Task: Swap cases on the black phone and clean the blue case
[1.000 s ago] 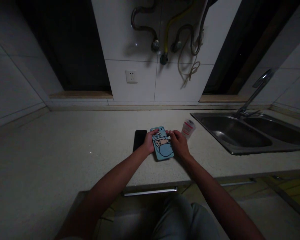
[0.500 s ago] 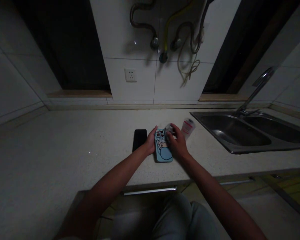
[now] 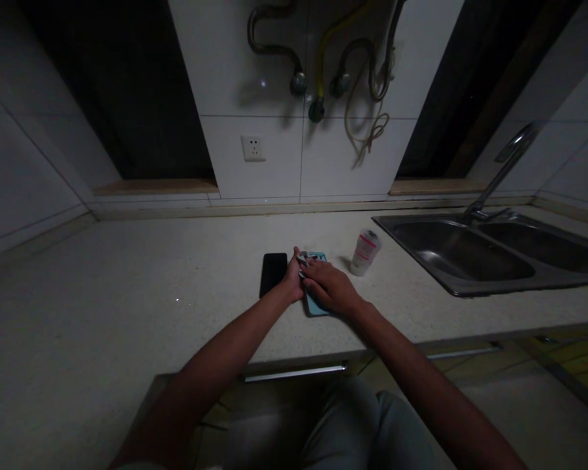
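Dim kitchen table (image 3: 176, 274), both my hands down on a blue case (image 3: 315, 307).
From my remote seat, the case lies flat near the table's front edge, mostly hidden under my right hand (image 3: 330, 287), whose fingers (image 3: 313, 267) lie together, pressing a small pale scrap (image 3: 302, 258) onto its top; whether they pinch it I cannot tell. My left hand (image 3: 291, 282) clamps the case's left edge. A black phone (image 3: 273, 274) lies just left, a small bottle (image 3: 365, 252) stands right, and the sink (image 3: 451, 287) is beyond it.
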{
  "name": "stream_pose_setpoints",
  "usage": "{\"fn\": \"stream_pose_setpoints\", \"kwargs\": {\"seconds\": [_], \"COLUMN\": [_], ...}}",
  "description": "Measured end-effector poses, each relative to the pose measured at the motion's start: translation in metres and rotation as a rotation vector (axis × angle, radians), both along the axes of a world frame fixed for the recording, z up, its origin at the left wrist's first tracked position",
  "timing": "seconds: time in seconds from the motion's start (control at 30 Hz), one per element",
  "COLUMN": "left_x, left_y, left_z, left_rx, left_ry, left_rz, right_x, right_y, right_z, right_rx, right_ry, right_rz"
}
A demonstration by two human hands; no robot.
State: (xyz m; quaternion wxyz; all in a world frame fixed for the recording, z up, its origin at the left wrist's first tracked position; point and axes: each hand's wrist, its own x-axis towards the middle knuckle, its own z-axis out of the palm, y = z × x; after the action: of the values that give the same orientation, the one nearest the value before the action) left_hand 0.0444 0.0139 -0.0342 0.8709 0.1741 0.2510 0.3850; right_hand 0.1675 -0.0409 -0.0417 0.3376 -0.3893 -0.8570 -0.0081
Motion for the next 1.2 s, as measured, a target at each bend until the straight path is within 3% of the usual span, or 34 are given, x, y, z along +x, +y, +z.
{"fn": "stream_pose_setpoints", "kwargs": {"seconds": [0.33,0.47,0.6,0.77,0.97,1.2], "left_x": [-0.007,-0.006,-0.003,-0.002,-0.001,0.001], "left_y": [0.005,0.006,0.005,0.003,0.0,0.002], "left_z": [-0.01,-0.006,-0.002,0.0,0.001,-0.001], "left_rx": [0.021,-0.001,-0.038,-0.028,-0.006,0.009], "left_ry": [-0.026,-0.031,-0.058,-0.075,-0.066,-0.012], "left_rz": [0.024,0.012,-0.003,-0.086,-0.095,-0.059], "right_x": [0.006,0.01,0.012,0.015,0.017,0.004], "right_y": [-0.036,-0.042,-0.037,-0.023,-0.014,-0.011], "right_z": [0.007,0.005,0.001,-0.006,-0.013,-0.006], "right_rx": [-0.08,-0.026,0.044,0.042,0.069,0.013], "right_ry": [-0.065,-0.082,0.067,0.194,0.197,0.047], "right_rz": [0.068,-0.125,-0.354,-0.508,-0.497,-0.423]}}
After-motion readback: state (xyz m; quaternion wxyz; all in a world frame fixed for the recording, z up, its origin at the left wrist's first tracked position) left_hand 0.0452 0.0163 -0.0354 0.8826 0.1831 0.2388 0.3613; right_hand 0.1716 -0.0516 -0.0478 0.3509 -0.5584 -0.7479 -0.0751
